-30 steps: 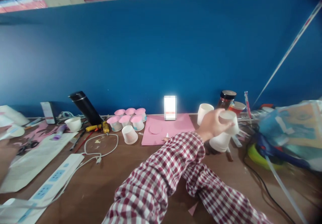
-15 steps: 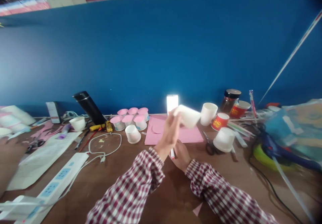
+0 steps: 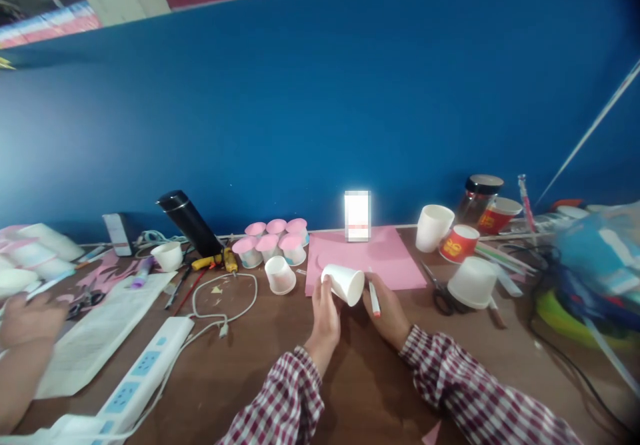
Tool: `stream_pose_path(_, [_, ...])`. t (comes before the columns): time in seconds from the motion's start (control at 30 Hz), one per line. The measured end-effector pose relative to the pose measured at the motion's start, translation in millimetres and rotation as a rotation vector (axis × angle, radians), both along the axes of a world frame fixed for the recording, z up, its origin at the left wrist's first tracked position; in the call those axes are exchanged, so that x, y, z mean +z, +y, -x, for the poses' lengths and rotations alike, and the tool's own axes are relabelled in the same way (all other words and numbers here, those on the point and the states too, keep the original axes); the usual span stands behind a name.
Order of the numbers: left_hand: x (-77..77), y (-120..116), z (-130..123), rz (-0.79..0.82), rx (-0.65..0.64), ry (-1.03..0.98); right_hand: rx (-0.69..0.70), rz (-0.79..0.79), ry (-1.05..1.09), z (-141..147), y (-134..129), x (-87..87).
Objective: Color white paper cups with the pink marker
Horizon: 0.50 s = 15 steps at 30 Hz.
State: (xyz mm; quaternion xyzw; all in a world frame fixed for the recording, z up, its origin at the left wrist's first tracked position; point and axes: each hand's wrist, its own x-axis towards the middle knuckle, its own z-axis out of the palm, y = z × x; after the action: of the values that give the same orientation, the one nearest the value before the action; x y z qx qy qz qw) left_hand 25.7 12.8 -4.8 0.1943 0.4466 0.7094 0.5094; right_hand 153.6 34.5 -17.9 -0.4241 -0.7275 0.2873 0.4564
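My left hand (image 3: 326,321) is wrapped round a white paper cup (image 3: 341,282), which lies tilted on its side with its mouth facing right and down. Just right of that mouth, my right hand (image 3: 391,315) grips a white marker with a reddish end (image 3: 374,298). Behind both hands lies a sheet of pink paper (image 3: 395,258), with a faint round outline partly hidden by the cup. Another white cup (image 3: 281,275) stands to the left, close to several cups with pink tops (image 3: 269,247).
At left are a power strip (image 3: 133,378), a cable (image 3: 250,306), a black flask (image 3: 190,221) and another person's hand (image 3: 33,321). On the right are scissors (image 3: 443,298), an upside-down white cup (image 3: 473,281), a red cup (image 3: 459,243) and a blue bag (image 3: 595,245). A bright phone (image 3: 358,215) stands behind.
My left hand has brought the cup down and turned its mouth toward the right hand. My right hand with the marker has come out from behind the left wrist. The view has shifted a little.
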Motion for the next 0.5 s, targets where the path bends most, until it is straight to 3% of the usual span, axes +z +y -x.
stream_pose_path(0.17, [-16.3,-5.6,-0.5,0.133,-0.020,0.175,-0.008,0.004,0.099,-4.1,-1.0,0.6])
stream_pose_path(0.3, [-28.1,-12.5,1.7,0.218,-0.076,0.242,-0.118,0.079,0.197,-4.0,-0.9,4.7])
stream_pose_path(0.5, [-25.2,-18.4,9.5,0.305,-0.112,0.369,-0.133,0.152,0.267,-0.1,-0.7,11.3])
